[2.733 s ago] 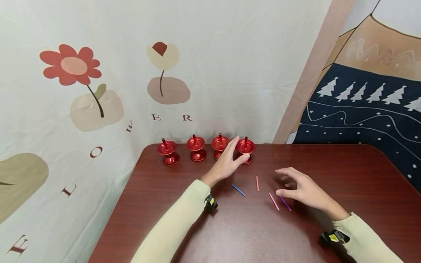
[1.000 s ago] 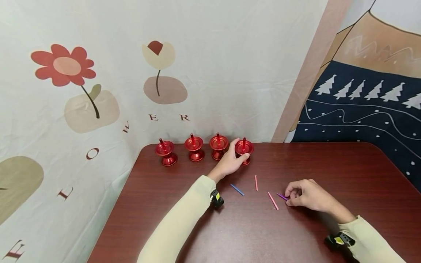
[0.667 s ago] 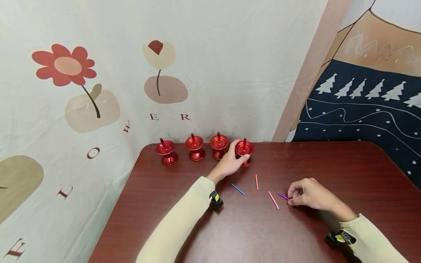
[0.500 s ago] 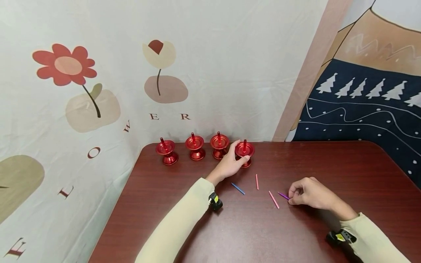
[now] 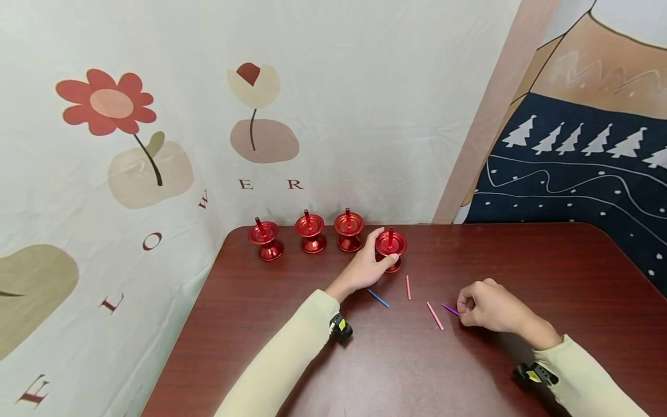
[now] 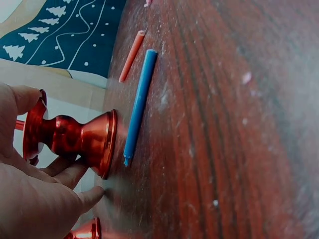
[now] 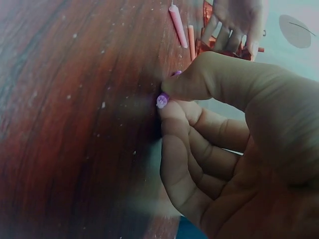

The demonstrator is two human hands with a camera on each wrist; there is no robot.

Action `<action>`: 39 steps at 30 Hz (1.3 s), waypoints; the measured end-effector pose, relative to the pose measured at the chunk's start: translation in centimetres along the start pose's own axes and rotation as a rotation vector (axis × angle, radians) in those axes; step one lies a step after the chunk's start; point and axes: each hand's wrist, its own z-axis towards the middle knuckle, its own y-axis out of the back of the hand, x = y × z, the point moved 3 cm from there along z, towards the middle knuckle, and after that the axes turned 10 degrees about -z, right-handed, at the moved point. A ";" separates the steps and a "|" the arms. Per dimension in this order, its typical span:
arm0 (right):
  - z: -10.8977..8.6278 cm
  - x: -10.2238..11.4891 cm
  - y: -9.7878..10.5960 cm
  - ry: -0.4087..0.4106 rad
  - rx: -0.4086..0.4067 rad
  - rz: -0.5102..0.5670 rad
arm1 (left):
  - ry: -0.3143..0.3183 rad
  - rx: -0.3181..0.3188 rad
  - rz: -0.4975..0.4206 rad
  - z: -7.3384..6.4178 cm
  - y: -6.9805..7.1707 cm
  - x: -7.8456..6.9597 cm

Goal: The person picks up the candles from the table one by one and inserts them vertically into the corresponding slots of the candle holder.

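Note:
My left hand (image 5: 361, 269) grips the rightmost red metal candle holder (image 5: 398, 243), a dish on a flared foot with a spike in its middle. In the left wrist view the thumb is at the dish rim of that holder (image 6: 79, 134) and the fingers pass behind the stem. My right hand (image 5: 488, 307) pinches a thin purple candle (image 5: 450, 309) between thumb and index finger, low over the table. One end of the purple candle (image 7: 162, 101) shows between the fingertips in the right wrist view; the other fingers are curled.
Three more red candle holders (image 5: 312, 240) stand in a row along the table's back edge. On the brown table (image 5: 365, 370) lie a blue candle (image 5: 378, 298), a coral candle (image 5: 408, 288) and a pink candle (image 5: 435, 316). A printed cloth (image 5: 339, 116) hangs behind.
The left hand has closed round the rightmost candle holder, which has come forward a little from the row. My right hand has taken hold of the purple candle, which has turned.

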 end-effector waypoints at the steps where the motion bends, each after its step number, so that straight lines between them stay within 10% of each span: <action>1: 0.0 0.1 0.0 -0.002 -0.001 -0.006 | -0.015 0.001 0.001 -0.2 0.0 0.0; 23: 2.5 -0.3 0.4 -0.039 -0.107 0.160 | 0.017 0.028 -0.059 -5.4 -0.4 -7.1; 39: 5.9 1.6 1.8 -0.106 -0.268 0.302 | -0.030 -0.011 -0.010 -2.8 -2.0 -2.5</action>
